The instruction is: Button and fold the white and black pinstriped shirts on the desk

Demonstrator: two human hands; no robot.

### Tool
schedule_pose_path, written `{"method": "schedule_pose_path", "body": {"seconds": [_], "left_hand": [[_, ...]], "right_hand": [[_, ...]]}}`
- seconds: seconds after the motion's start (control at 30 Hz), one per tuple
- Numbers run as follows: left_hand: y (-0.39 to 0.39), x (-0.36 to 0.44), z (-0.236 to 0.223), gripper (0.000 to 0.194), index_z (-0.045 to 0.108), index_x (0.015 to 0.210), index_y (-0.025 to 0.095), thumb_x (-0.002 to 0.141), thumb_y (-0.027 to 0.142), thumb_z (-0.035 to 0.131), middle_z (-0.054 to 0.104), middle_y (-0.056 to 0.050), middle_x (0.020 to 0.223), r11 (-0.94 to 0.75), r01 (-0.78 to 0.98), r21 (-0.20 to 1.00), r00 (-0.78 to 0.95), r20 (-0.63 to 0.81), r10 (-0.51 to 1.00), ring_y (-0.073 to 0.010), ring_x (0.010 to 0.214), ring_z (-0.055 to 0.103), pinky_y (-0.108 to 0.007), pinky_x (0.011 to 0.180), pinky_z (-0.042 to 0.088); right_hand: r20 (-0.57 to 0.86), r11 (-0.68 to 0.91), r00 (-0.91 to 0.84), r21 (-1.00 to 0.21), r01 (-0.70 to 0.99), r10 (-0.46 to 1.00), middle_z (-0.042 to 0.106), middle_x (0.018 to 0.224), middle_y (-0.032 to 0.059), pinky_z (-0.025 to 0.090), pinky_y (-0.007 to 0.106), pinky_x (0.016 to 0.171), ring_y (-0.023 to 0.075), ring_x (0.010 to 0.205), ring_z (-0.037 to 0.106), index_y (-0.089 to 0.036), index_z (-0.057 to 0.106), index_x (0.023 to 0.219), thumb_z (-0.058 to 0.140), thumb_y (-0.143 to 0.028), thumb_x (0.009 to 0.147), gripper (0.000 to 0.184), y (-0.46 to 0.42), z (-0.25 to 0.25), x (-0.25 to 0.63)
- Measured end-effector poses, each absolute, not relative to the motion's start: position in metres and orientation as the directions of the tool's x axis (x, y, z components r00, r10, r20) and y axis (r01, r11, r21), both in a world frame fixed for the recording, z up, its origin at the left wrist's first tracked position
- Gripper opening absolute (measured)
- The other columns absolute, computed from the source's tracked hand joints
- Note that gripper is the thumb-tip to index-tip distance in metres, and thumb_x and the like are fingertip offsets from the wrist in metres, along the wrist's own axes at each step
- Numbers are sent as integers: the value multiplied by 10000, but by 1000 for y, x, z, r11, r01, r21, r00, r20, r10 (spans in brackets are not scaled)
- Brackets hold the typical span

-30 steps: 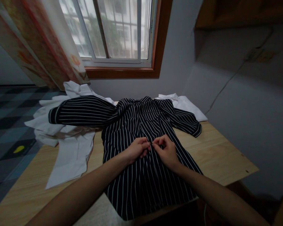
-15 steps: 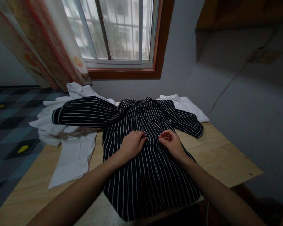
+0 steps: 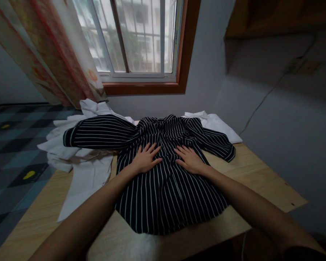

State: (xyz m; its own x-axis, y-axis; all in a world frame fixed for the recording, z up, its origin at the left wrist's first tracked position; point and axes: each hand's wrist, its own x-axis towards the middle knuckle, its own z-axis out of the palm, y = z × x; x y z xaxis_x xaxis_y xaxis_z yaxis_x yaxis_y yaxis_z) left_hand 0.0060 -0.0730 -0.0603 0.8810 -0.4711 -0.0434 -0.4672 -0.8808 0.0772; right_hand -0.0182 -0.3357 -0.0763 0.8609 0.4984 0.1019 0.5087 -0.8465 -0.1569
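Observation:
A black shirt with white stripes (image 3: 168,195) lies spread on the wooden table, its collar toward the window and its hem toward me. Its left sleeve reaches out over white cloth, while the right one angles down to the side. My left hand (image 3: 146,158) rests flat on the shirt's middle, fingers spread. Beside it, my right hand (image 3: 189,159) also lies flat with the fingers apart. Between and above the hands the fabric is bunched in creases. Neither hand grips anything.
White garments (image 3: 89,181) are heaped on the table's left side, and another folded white cloth (image 3: 220,127) lies at the back right. The wooden table (image 3: 260,177) ends near the wall. A window (image 3: 141,43), a curtain (image 3: 57,47) and a hanging cord (image 3: 260,103) are behind.
Both hands have gone from curled fingers at the shirt's middle to spread and flat on it. The shirt's hem has shifted away from me, and the fabric near the hands is more bunched.

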Motion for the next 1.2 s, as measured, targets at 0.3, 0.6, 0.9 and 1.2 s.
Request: {"method": "schedule_pose_path", "body": {"seconds": [0.3,0.6,0.9,1.2], "left_hand": [[-56,48,-52,576,388,1455,221,972,532,340,391,-112,1507,-796,-589,-140,797,67,-601,-322,1374,330,-443,1074,292],[-90,-19,-17,190,632,996,155,917,211,469,632,-115,1024,-804,-543,-242,756,276,-594,-257,953,546,-366,781,425],[-130,-82,-23,162,618,922,146,905,218,473,638,-93,924,-860,-499,110,865,11,-501,-207,828,626,-318,718,493],[-124,-64,-34,160,640,900,190,902,255,494,684,-64,955,-882,-428,199,900,6,-435,-223,861,654,-327,723,500]], "right_hand": [[235,-800,812,-169,575,534,452,1457,145,325,445,1102,275,1355,389,-146,490,1385,487,-415,963,501,-338,-74,32],[467,-893,832,-168,416,300,637,956,107,466,347,804,238,904,589,-152,618,930,535,-279,927,151,-330,-44,-32],[157,-906,905,-95,412,396,637,972,114,479,332,710,257,902,599,-174,601,983,552,-374,884,229,-294,-39,-101],[101,-930,930,-63,361,354,655,940,137,479,321,692,248,852,627,-143,641,963,491,-183,881,176,-293,-40,-97]]}}
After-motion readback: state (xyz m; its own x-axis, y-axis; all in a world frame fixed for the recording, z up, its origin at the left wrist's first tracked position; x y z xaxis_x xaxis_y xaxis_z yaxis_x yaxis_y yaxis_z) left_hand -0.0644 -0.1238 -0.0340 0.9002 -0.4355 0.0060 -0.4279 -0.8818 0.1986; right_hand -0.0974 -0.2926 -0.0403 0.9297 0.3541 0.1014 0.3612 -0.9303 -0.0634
